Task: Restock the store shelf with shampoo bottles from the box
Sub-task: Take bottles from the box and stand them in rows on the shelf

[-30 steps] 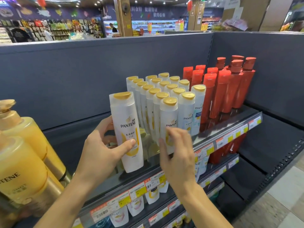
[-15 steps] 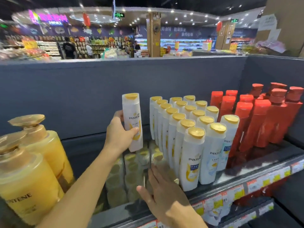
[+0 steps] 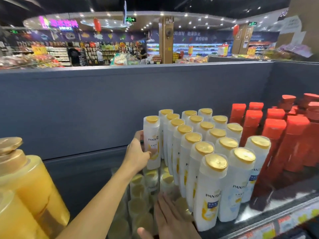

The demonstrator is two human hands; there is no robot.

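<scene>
My left hand (image 3: 138, 155) grips a white Pantene shampoo bottle (image 3: 152, 135) with a gold cap, held upright at the back left of the rows of matching white bottles (image 3: 209, 185) on the glass shelf (image 3: 265, 213). The held bottle touches the leftmost row near the grey back panel. My right hand (image 3: 170, 219) lies flat and open on the shelf near the front, fingers against the base of the front white bottle. The box is not in view.
Large amber pump bottles (image 3: 29, 192) stand at the left. Red bottles (image 3: 283, 142) fill the shelf to the right. A grey back panel (image 3: 120, 100) rises behind. Price tags (image 3: 283, 225) line the front edge. Bare glass lies between the amber and white bottles.
My left hand carried the bottle from the shelf front to the back and right, against the white rows. My right hand dropped from the front bottles to rest flat on the shelf.
</scene>
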